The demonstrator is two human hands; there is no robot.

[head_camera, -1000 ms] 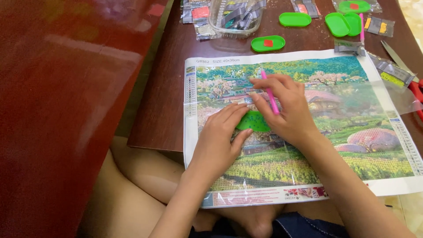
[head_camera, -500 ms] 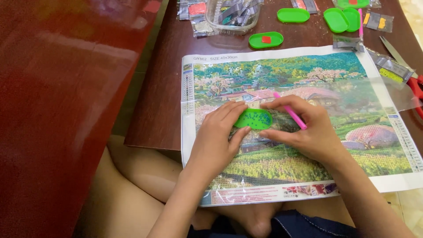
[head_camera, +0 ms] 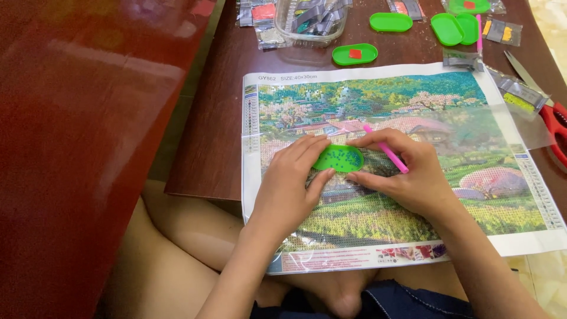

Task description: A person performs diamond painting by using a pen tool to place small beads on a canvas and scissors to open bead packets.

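- Dark brown wooden worktop (head_camera: 224,118) carries a colourful landscape diamond-painting canvas (head_camera: 502,207).
- Left hand (head_camera: 289,186) lies fairly flat, fingers curled lightly on the small green oval plastic bead tray (head_camera: 339,158), mid-canvas.
- Tray looks light, stiff, spill-prone; best pinched by its rim. Long axis runs left-right.
- Right hand (head_camera: 410,177) pinches a slim pink pen (head_camera: 387,149), tip pointing up-left.
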